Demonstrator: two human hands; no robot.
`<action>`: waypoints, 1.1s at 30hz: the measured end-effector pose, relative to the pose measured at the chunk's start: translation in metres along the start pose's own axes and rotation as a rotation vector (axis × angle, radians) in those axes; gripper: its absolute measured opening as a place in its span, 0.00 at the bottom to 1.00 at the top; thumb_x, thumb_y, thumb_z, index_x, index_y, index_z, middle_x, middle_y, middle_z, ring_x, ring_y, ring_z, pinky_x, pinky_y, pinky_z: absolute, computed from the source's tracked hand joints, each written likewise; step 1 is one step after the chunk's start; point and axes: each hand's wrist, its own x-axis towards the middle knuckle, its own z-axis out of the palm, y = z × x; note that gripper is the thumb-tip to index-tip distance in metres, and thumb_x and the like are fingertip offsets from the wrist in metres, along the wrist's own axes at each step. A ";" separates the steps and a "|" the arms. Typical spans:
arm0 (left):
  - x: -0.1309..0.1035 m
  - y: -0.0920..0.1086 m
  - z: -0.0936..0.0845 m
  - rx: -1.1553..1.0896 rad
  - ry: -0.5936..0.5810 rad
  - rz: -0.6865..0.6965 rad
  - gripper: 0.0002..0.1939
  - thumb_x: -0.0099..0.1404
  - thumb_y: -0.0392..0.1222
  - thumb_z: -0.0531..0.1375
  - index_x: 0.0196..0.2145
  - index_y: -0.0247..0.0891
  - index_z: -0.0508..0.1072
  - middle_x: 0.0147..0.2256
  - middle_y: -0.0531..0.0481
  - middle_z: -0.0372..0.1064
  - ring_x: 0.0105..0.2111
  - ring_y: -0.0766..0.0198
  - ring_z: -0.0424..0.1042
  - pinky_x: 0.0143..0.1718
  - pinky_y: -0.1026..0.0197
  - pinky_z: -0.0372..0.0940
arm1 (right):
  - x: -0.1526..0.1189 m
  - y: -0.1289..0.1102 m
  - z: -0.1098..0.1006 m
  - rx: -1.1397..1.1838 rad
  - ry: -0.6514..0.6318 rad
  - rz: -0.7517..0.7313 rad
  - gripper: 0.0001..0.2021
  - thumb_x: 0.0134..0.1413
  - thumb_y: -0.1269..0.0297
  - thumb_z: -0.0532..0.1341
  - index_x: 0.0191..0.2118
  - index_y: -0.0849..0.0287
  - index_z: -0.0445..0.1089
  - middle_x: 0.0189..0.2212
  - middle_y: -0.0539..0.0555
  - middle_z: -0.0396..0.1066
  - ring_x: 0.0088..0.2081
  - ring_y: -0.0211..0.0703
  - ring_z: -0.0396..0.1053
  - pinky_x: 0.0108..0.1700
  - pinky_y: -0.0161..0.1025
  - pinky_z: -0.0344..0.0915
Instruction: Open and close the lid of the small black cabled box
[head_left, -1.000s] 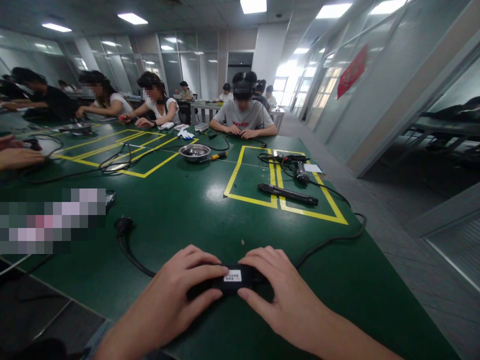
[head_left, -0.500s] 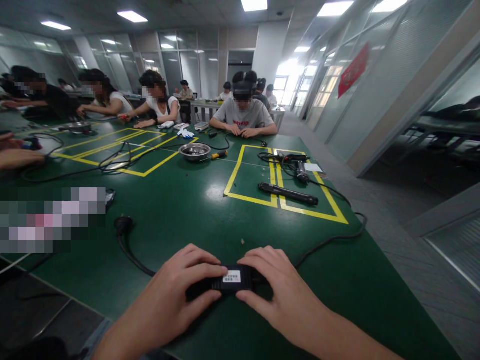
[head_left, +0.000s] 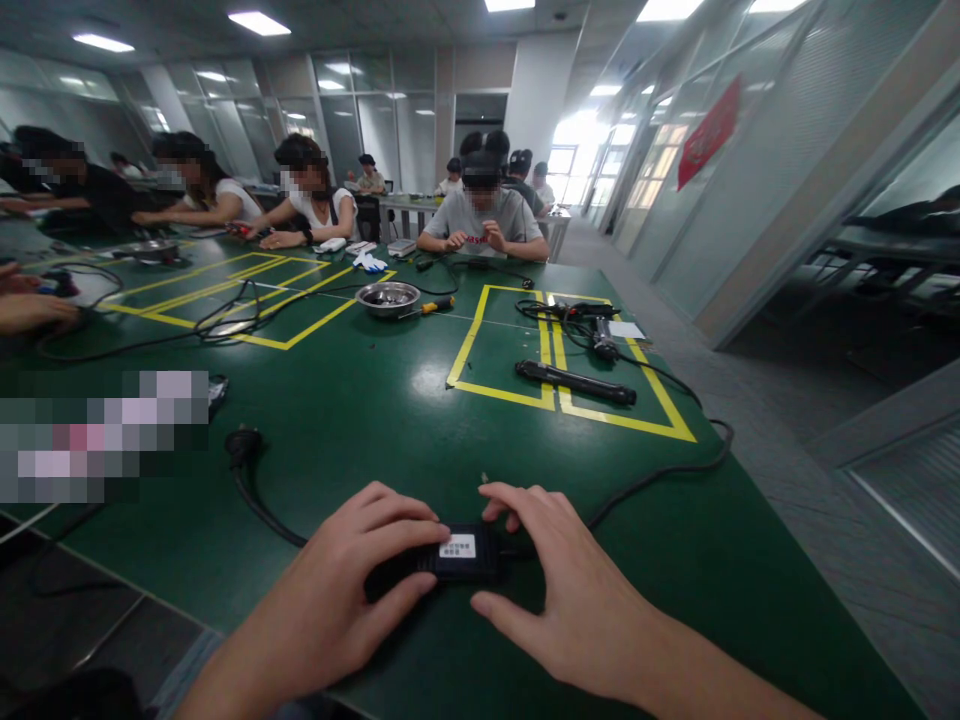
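A black power adapter (head_left: 480, 565) with a white printed label lies on the green table in front of me. My left hand (head_left: 367, 565) is closed on its left end, with fingers on the far side and thumb on the near side. Around the adapter's right end, my right hand (head_left: 559, 590) is spread, thumb and fingers apart and off the case. A black cord leads left from the adapter to a power plug (head_left: 244, 445). Another black cable (head_left: 660, 472) runs from the right side towards the table's right edge.
Yellow tape (head_left: 502, 398) marks boxes on the green table (head_left: 360, 420). A black tube-shaped tool (head_left: 576, 383) and a corded tool (head_left: 604, 340) lie within them. Beyond are a metal bowl (head_left: 388, 299) and a screwdriver (head_left: 437, 305). A co-worker (head_left: 480, 215) sits opposite; others sit left.
My right hand has opened and come off the adapter's right end. My left hand has stayed on it. The co-worker opposite has raised both hands from the table.
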 end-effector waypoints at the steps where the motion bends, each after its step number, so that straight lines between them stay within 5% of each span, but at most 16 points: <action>1: 0.000 0.000 0.000 -0.004 -0.026 -0.004 0.18 0.76 0.34 0.66 0.60 0.50 0.83 0.52 0.46 0.83 0.50 0.53 0.81 0.52 0.55 0.79 | 0.001 -0.001 -0.001 -0.007 -0.007 -0.013 0.34 0.55 0.68 0.77 0.66 0.55 0.70 0.55 0.60 0.79 0.53 0.61 0.74 0.57 0.61 0.70; 6: 0.002 0.003 0.001 0.004 -0.032 -0.022 0.16 0.76 0.34 0.65 0.57 0.48 0.83 0.51 0.45 0.82 0.49 0.53 0.81 0.51 0.54 0.78 | 0.006 -0.004 -0.003 -0.040 -0.056 -0.049 0.17 0.63 0.74 0.73 0.54 0.54 0.76 0.51 0.56 0.80 0.52 0.57 0.75 0.56 0.58 0.68; 33: -0.002 0.002 0.003 -0.039 -0.026 -0.055 0.20 0.75 0.34 0.66 0.61 0.52 0.80 0.52 0.48 0.83 0.50 0.55 0.82 0.52 0.56 0.78 | 0.005 -0.003 0.000 -0.023 -0.029 -0.021 0.21 0.57 0.77 0.76 0.53 0.52 0.77 0.52 0.55 0.81 0.53 0.58 0.75 0.57 0.59 0.67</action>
